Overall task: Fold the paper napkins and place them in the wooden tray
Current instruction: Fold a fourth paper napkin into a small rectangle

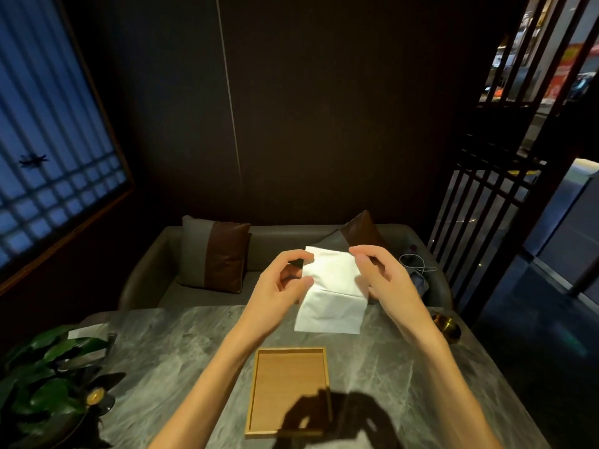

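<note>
Table (372, 384): carrying the wooden tray near the front edge, with the napkin hanging over the far half.
Wooden tray (288, 380): lying flat and holding nothing; placing not yet begun.
Napkin (330, 296): being held up beyond the tray, well apart from it. Showing as white and thin, with one crosswise crease about midway. Lower panel dropping toward the marble; touching it or not, cannot tell.
Stage: judging as folding under way on a first sheet, with finishing the fold, laying it in the tray and any further sheets all outstanding.
Left hand (278, 293): pinching the left edge between thumb and forefinger, gap narrow.
Right hand (385, 280): pinching the upper right corner, fingertips (356, 251) closing together.
</note>
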